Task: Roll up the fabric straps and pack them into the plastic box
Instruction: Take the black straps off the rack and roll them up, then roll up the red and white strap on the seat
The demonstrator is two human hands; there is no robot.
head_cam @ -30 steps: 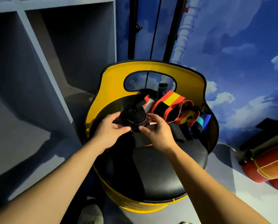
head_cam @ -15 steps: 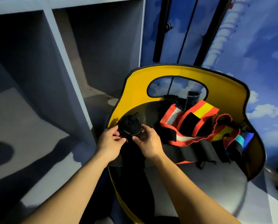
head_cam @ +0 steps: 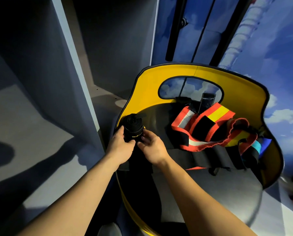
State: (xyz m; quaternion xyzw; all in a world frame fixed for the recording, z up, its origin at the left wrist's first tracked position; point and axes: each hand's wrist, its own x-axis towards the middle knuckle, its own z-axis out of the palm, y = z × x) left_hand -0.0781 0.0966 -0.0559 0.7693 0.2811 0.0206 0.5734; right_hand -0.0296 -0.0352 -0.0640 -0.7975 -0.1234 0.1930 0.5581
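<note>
- Over the left edge of the yellow chair (head_cam: 241, 86), both bare hands held a rolled black strap (head_cam: 133, 126) upright, its coiled end facing up and small yellow lettering showing on its side.
- The left hand (head_cam: 120, 147) wrapped the roll from the left, fingers curled around its lower part and the thumb pressed against its front.
- The right hand (head_cam: 152, 147) met it from the right, fingertips pinching the roll's lower edge just beside the left thumb.
- A loose black tail of the strap hung down from the roll between the wrists, over the chair's black seat (head_cam: 219, 188).
- Further right on the seat lay a heap of unrolled fabric straps (head_cam: 215, 130): orange with yellow and white bands, black ones, and a blue-and-teal piece at the far right.
- A dark phone (head_cam: 207, 101) stood leaning against the chair back, just behind the heap.
- To the left stood grey shelving (head_cam: 77, 65); a wall painted with blue sky and clouds (head_cam: 278, 40) rose behind the chair.
- No plastic box could be made out.
</note>
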